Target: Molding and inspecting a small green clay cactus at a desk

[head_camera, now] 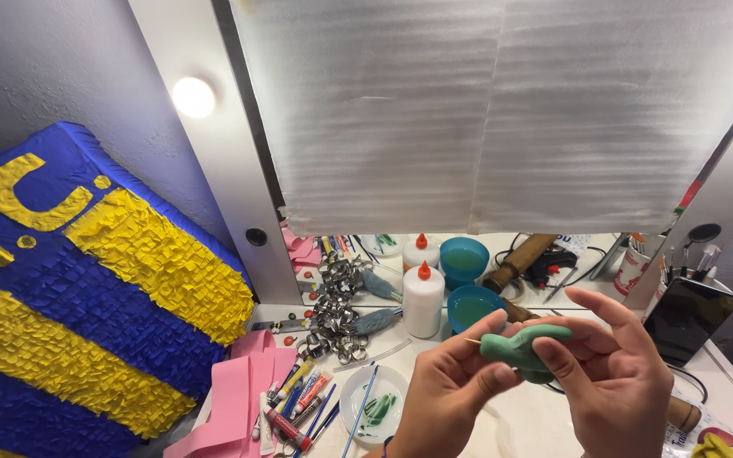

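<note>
Cluttered white craft table (536,424), both hands, left hand (447,390), right hand (612,382), pinching smooth green clay figure (523,346).

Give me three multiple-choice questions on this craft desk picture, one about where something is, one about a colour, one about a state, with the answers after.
1. Where does the white glue bottle stand?
A. left of the blue cup
B. on the dark phone
C. on the pink strips

2. What colour is the clay piece held by both hands?
A. red
B. green
C. white

3. How is the round wall light?
A. lit
B. off
C. covered

Answers:
1 A, the bottle stands just left of the blue cup.
2 B, the lump pinched between the left hand and the right hand is green.
3 A, the bulb glows bright.
</note>
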